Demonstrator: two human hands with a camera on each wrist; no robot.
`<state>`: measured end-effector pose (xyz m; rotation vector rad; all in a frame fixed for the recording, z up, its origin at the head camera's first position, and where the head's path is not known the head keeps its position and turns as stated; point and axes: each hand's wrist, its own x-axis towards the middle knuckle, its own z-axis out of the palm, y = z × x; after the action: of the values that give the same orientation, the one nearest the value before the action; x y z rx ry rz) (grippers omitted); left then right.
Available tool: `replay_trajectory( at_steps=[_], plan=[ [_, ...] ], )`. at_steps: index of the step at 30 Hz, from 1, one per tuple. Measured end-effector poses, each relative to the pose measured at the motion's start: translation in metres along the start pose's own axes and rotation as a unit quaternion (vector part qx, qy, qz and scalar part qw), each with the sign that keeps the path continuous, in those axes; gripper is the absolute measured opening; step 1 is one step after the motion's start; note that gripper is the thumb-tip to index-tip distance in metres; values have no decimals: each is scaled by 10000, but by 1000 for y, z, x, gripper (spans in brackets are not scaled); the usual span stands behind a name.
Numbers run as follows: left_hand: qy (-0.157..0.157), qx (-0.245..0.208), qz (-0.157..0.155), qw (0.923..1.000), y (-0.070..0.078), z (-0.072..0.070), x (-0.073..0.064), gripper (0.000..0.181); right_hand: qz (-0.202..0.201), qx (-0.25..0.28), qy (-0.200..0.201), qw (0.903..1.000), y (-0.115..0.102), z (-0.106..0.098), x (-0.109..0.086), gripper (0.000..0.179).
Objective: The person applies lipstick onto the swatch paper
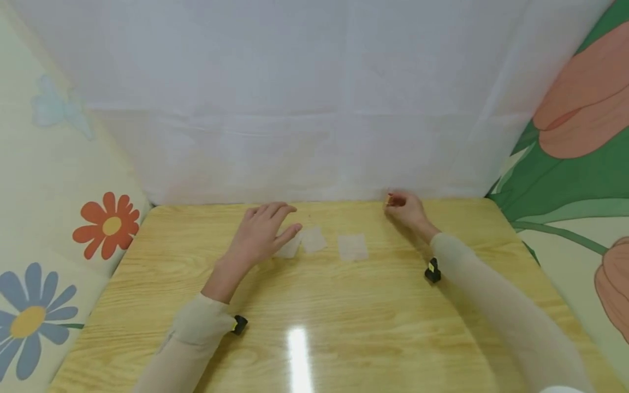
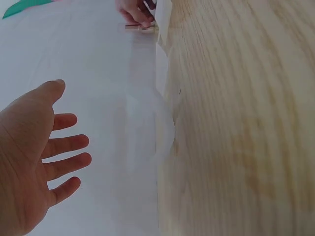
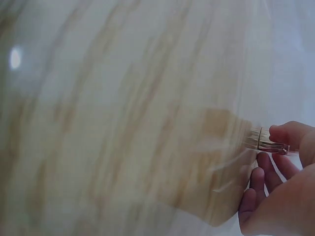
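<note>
My left hand point(image 1: 260, 232) hovers with fingers spread over the back left of the wooden table, its thumb near a thin translucent white square point(image 1: 291, 249). A second square point(image 1: 313, 239) lies beside that one, and a third square point(image 1: 352, 247) sits farther right. In the left wrist view nothing is in the left palm point(image 2: 24, 157). At the table's back edge, my right hand point(image 1: 407, 211) pinches a small shiny gold-toned metal piece point(image 3: 268, 146) between thumb and fingers. It looks like a short bar with a clip-like end; I cannot tell its exact kind.
A white cloth backdrop point(image 1: 314, 136) hangs along the back edge of the wooden table point(image 1: 373, 316). Flower-painted panels point(image 1: 39, 207) border the left and right sides. Small black wrist devices point(image 1: 433, 271) are on both sleeves.
</note>
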<state>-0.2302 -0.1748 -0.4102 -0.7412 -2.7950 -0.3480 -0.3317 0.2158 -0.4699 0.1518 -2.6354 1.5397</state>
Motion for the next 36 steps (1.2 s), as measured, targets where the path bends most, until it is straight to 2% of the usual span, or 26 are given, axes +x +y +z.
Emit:
replay_trajectory(
  at_steps=[7, 15, 22, 24, 26, 28, 31, 33, 36],
  plan=[
    [54, 15, 17, 10000, 7, 3, 3, 58, -55, -132, -46, 9999, 5, 1, 0, 39],
    [141, 65, 157, 9998, 9, 8, 10, 55, -243, -316, -136, 9991, 0, -3, -4, 31],
    [307, 23, 362, 9989, 8, 16, 11, 54, -178, -477, -321, 9982, -8, -5, -14, 22],
    [375, -270, 412, 9981, 9, 16, 13, 53, -221, -504, -328, 9979, -12, -5, -17, 20],
    [312, -848, 441, 9949, 12, 15, 15, 54, -311, -532, -336, 9975, -18, -4, -19, 18],
    [187, -1527, 462, 9870, 17, 11, 16, 56, -407, -521, -340, 9972, -24, -4, -22, 21],
    [-48, -2379, 402, 9704, 26, 5, 17, 58, -516, -433, -323, 9972, -34, -3, -28, 26],
    [-85, -2671, 373, 9629, 32, 1, 18, 58, -546, -328, -285, 9976, -41, -2, -33, 28],
    [-47, -2859, 379, 9575, 40, -3, 20, 56, -691, -237, -231, 9971, -51, 0, -41, 27]
  ],
)
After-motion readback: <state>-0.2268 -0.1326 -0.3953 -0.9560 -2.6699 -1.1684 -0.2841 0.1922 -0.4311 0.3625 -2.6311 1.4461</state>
